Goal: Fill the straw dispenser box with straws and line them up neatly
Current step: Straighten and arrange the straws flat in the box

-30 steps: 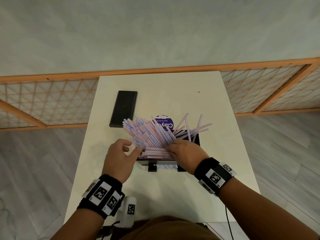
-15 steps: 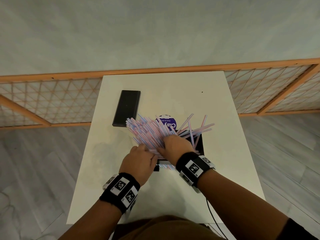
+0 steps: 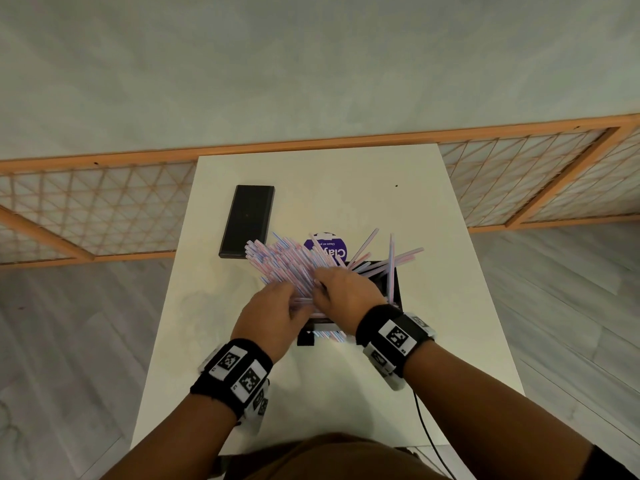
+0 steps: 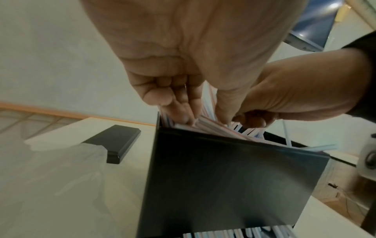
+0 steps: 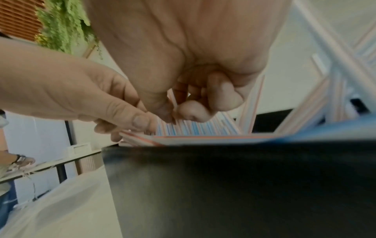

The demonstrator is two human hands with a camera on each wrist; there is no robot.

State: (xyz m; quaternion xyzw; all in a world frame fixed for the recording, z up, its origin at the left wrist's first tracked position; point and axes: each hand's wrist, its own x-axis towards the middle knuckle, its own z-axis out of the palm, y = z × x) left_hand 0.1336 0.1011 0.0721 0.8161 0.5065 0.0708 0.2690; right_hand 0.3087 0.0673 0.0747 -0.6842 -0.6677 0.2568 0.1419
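The white table point(image 3: 322, 375) carries everything within the person's reach, so both forearms can work close over the black straw dispenser box point(image 4: 234, 180), which stands near the front middle of the table with its top open. Its flat black lid point(image 3: 247, 221) lies apart at the far left, presumably set aside to keep the opening free for loading. Behind the box sits a round purple-labelled container point(image 3: 327, 249), partly hidden by the fan of striped straws point(image 3: 284, 263); most of that bundle leans out to the left, while a few loose straws point(image 3: 391, 261) splay to the right, so the load is in the box but far from lined up. The left hand point(image 3: 273, 315) is curled round the near ends of the bundle at the box's left wall, seemingly to gather them. The right hand point(image 3: 346, 289) bends its fingers into the same bundle from the right, pinching straws, probably to press them level. Some straws already show in the slot at the box's foot.
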